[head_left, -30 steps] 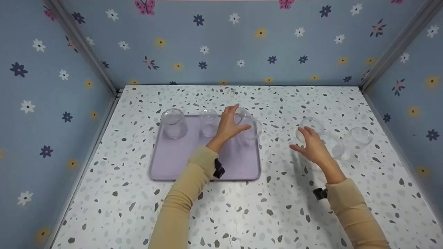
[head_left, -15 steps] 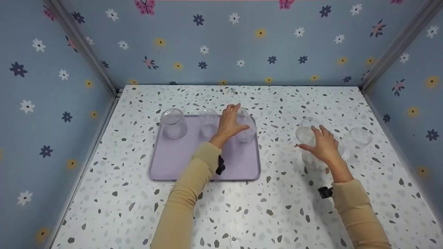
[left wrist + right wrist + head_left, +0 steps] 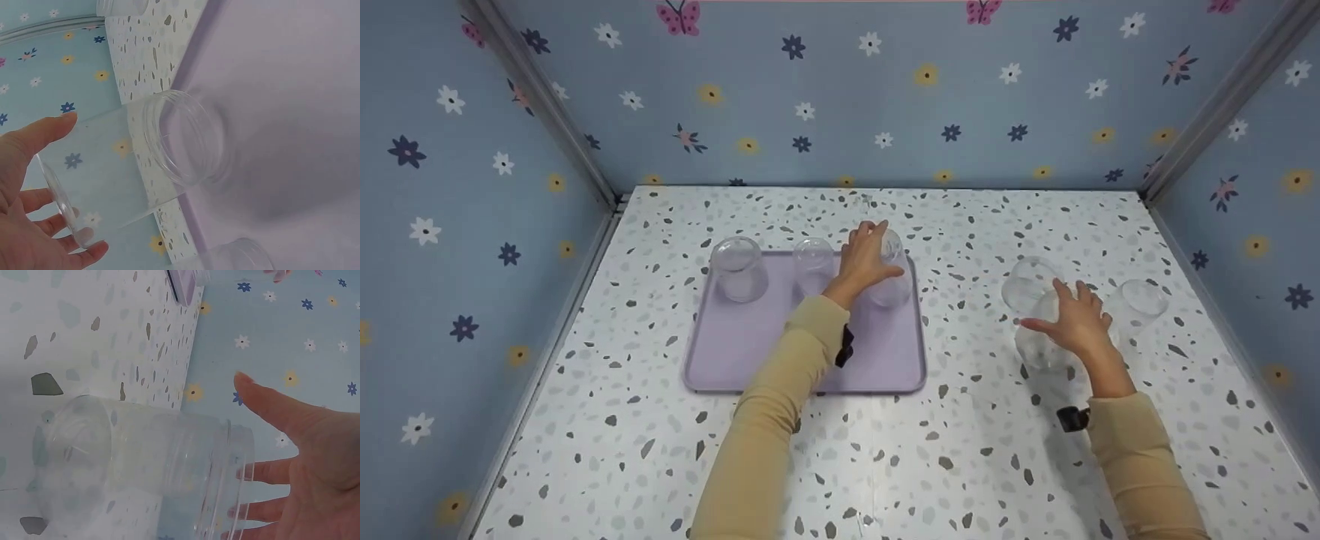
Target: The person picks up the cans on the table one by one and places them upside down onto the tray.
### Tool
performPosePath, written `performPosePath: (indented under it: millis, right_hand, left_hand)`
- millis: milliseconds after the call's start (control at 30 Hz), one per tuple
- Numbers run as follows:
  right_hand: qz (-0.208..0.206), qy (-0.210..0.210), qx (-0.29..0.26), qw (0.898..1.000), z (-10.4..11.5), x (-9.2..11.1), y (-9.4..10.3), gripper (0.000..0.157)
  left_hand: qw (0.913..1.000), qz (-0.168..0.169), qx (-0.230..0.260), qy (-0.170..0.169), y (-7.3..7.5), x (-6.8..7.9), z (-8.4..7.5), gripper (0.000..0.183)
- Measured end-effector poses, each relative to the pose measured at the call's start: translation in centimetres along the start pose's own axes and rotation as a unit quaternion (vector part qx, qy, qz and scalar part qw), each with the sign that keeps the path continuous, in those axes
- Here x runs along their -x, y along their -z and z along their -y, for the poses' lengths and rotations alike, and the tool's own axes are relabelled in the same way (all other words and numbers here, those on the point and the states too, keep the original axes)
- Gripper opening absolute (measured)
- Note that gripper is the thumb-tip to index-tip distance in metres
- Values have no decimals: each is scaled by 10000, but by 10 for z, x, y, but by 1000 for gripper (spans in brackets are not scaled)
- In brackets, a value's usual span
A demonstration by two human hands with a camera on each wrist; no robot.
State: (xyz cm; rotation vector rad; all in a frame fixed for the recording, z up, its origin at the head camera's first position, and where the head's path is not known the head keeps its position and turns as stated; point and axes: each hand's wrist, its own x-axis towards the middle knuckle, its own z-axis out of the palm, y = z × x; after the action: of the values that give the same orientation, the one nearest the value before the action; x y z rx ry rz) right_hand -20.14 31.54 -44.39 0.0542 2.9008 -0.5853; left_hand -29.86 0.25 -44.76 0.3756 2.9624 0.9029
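Observation:
My left hand [image 3: 861,259] is at the back right of a lilac tray [image 3: 735,360], around the upper end of a clear jar [image 3: 109,169]. That jar is upside down, its threaded mouth at the tray. In the left wrist view the thumb lies along one side and the fingers curl around the base end. Over the table on the right, my right hand [image 3: 1080,322] has its thumb and fingers spread beside another clear jar [image 3: 84,455]. In the right wrist view this jar's threaded mouth is near the fingers, while the thumb stands apart from it.
Two more clear jars, one at the back left [image 3: 740,274] and one at the back middle [image 3: 812,266], stand on the tray. A clear jar [image 3: 1026,283] is behind my right hand, another jar [image 3: 1142,300] to its right. Flowered walls [image 3: 840,97] enclose the table.
The jar at my left hand has gone from tilted to standing on the tray. My right hand has moved right, and the jar by it now stands further left and nearer.

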Motion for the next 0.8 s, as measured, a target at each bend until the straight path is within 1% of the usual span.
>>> performPosePath:
  millis: [200, 400, 567, 800]
  right_hand:
    - [4, -95, -45, 9999, -5, 2, 2, 95]
    - [60, -120, -108, 9999, -7, 1, 3, 98]
    - [89, -130, -141, 9998, -7, 2, 3, 98]
    - [66, -108, -1, 9999, -7, 2, 3, 95]
  left_hand:
    - [9993, 224, -260, 116, 4, -8, -4, 86]
    - [9976, 470, -452, 227, 4, -14, -5, 87]
    - [9970, 539, -475, 302, 6, -17, -5, 87]
    - [9968, 585, -432, 335, 7, -19, -4, 86]
